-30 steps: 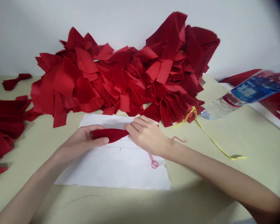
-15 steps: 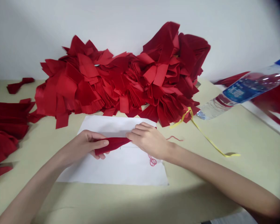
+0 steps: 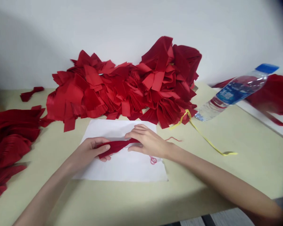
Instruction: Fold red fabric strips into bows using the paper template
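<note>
My left hand (image 3: pixel 91 150) is closed on the left end of a folded red cloth strip (image 3: pixel 116 146), with the thumb on top and fingertips showing underneath. The strip narrows to the right and runs in beneath my right hand (image 3: pixel 147 141). That hand has its thumb apart from its fingers, around the strip's narrow part without a visible pinch; the strip's far end is hidden behind it. Under both hands lies a white sheet of paper (image 3: pixel 132 171) with a thin dark line on it. A small tangle of pink-red thread (image 3: pixel 153 160) rests near its right edge.
A large heap of red cloth pieces (image 3: pixel 122 84) lies behind the paper, against the wall. More red cloth (image 3: pixel 11 131) is at the left. To the right are a leaning water bottle (image 3: pixel 233 92), a yellow ribbon (image 3: pixel 205 136) and red cloth on a white board (image 3: pixel 269 116).
My right hand has loosened, its thumb now apart from the fingers, exposing the strip's narrow part. My left hand keeps its hold. The whole view has shifted slightly.
</note>
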{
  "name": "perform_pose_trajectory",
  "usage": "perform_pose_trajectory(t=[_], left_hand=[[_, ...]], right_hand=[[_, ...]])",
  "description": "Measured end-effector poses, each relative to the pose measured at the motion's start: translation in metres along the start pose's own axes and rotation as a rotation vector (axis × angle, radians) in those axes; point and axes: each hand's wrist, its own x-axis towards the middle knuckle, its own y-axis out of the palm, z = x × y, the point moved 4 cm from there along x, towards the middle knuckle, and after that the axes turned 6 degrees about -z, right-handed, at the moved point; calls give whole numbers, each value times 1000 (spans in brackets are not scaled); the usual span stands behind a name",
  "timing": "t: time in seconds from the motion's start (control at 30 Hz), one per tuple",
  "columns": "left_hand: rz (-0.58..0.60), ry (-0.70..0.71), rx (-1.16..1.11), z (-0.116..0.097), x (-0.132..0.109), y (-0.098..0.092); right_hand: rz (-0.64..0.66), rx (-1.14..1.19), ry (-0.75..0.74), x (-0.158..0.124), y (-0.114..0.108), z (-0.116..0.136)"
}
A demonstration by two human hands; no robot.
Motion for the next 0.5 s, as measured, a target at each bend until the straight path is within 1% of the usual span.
perform_pose_trajectory(t=[0.07,0.13,0.2,0.27,0.33,0.37,0.43,0.5], left_hand=[[-5,31,-25,-2,-2,3],[-87,89,-4,-2,-4,2],[-208,160,114,3,-10,-3],[-308,224,314,12,-17,-7],[-360,299,517,24,-24,-8],[-373,352,596,29,-28,-8],[-380,424,707,38,-31,-6],[-371,451,771,43,-31,-1]], right_hand=[[-7,-91,-53,3,-1,4],[-25,-190,-75,2,-11,7],[-49,-252,-60,-6,-29,6],[-77,-279,-7,-29,-56,-1],[-138,-324,85,-69,-90,-21],[-201,-375,155,-96,-108,-37],[-262,-534,360,-159,-143,-76],[-217,-665,653,-226,-170,-121]])
